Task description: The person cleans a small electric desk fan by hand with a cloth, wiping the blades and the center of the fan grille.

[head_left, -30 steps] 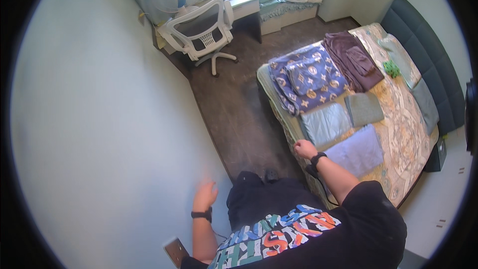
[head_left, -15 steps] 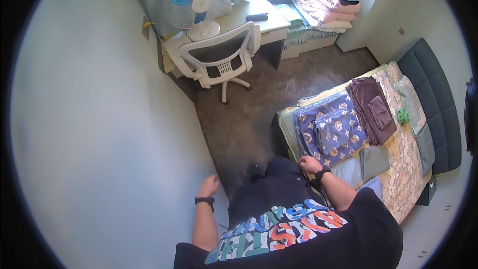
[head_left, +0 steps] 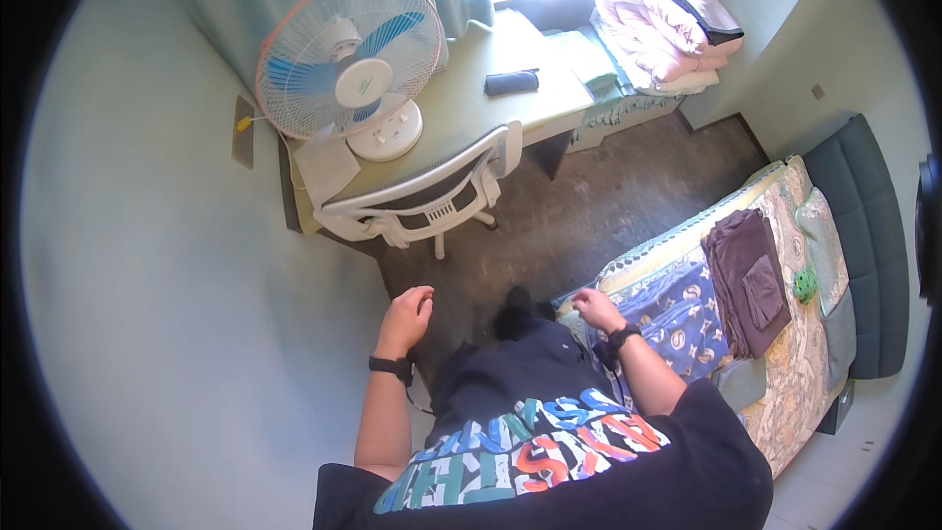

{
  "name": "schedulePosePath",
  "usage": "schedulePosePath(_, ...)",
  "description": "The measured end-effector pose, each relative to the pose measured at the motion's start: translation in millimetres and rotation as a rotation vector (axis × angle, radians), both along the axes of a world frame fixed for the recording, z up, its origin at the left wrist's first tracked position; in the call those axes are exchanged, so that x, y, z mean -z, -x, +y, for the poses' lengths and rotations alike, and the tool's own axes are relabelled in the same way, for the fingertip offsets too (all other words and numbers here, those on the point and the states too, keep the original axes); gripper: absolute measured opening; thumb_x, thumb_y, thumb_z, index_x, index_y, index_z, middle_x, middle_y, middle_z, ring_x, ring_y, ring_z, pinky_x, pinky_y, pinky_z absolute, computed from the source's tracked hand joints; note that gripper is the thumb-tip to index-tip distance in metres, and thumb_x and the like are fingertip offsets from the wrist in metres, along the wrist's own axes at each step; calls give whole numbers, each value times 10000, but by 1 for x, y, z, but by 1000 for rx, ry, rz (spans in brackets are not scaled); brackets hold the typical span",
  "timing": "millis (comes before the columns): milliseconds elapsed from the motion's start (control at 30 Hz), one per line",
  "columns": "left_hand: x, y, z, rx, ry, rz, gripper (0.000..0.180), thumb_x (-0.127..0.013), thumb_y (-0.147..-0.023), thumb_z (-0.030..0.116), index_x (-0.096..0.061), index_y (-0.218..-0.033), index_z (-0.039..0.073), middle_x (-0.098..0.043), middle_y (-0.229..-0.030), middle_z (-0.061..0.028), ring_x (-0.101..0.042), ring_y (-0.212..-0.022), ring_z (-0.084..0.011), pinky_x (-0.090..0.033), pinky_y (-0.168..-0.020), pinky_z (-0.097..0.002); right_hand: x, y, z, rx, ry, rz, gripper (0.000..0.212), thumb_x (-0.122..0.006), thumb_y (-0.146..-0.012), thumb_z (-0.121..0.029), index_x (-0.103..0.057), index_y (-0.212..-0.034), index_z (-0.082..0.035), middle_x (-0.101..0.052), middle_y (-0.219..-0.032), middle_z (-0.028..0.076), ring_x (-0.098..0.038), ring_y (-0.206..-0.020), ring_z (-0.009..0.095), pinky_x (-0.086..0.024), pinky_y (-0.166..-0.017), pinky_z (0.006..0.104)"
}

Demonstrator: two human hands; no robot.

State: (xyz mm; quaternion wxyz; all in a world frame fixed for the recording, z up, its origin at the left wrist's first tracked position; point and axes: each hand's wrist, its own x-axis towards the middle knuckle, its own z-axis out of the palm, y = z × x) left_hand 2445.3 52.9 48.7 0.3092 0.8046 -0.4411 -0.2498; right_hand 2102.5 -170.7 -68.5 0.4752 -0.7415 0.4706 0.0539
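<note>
Both of my hands are held out in front of my body, empty, with fingers loosely bent and not closed. My left hand [head_left: 406, 319] is in the air beside the pale wall, near the white mesh-back chair [head_left: 432, 208]. My right hand [head_left: 597, 310] is over the near corner of the bed, beside folded blue patterned bedding [head_left: 677, 319]. It appears to touch nothing. Dark bands circle both wrists. Past the blue bedding lies a folded dark brown cloth [head_left: 743, 280].
A desk [head_left: 461, 128] ahead carries a large fan [head_left: 358, 79] and a dark pouch-like item [head_left: 511, 83]. Pink folded quilts [head_left: 653, 29] are piled by the window. The bed's grey headboard [head_left: 859, 245] stands at right, with a green toy-like object [head_left: 805, 285] near the pillows.
I have moved forward: the desk, fan and chair appear closer, and the bed has shifted down in view. Both hands have risen in view; the right has shifted slightly left.
</note>
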Motion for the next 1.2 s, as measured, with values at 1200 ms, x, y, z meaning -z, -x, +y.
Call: schedulePosePath(1200,-1,-121,-233,93,-515,-244,597,-677,-586,111,-672,-1183,141,-619,-1191,-27,-563,-1070,-269,-459,-891,-396,35,-357,-467,-802,584,227,735,-626,-747,-94,-439,-1449,-201,-399,-1493,133,-391,-1357,353,-335,-1118,514)
